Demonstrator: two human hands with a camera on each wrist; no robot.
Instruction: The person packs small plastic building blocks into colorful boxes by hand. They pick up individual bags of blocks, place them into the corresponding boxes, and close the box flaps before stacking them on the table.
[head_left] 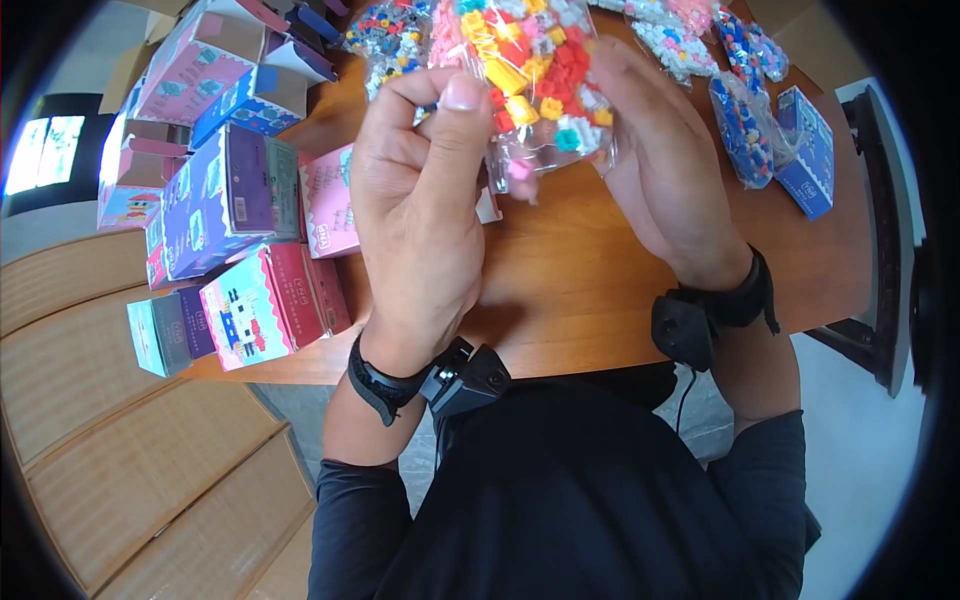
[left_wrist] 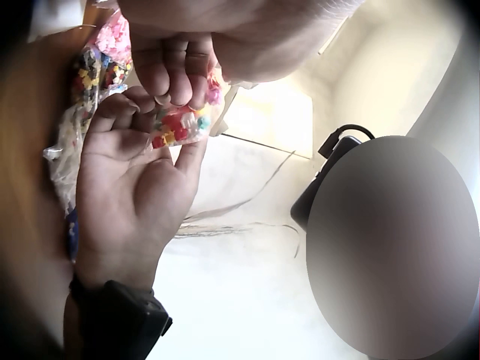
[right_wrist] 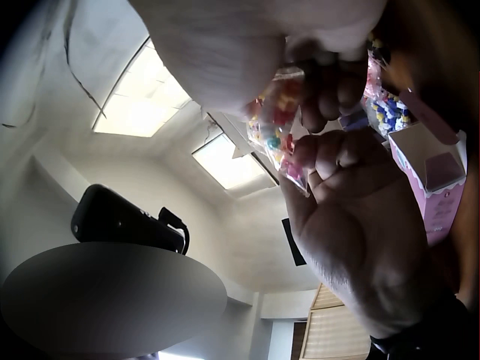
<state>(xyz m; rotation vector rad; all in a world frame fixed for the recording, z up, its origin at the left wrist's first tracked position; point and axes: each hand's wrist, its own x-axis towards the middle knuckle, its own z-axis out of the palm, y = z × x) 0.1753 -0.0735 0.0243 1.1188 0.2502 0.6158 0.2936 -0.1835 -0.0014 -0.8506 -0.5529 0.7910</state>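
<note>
Both hands hold up a clear plastic bag [head_left: 545, 75] of red, yellow, white and teal small pieces, with a pink piece at its lower corner. The left hand [head_left: 420, 190] pinches its left side between thumb and curled fingers. At its right side, the right hand [head_left: 670, 150] grips the bag, the thumb along the edge. In the left wrist view the bag [left_wrist: 182, 126] lies between the fingers of the two hands. The right wrist view has the bag [right_wrist: 277, 127] there too, partly covered by the fingers.
Several coloured boxes stand at the left of the wooden table [head_left: 570, 280], among them a purple box [head_left: 215, 200] and a red-sided box [head_left: 275, 305]. A blue box [head_left: 806, 152] stands at the right beside a bag of blue pieces [head_left: 742, 130]. More filled bags [head_left: 390, 40] lie at the back.
</note>
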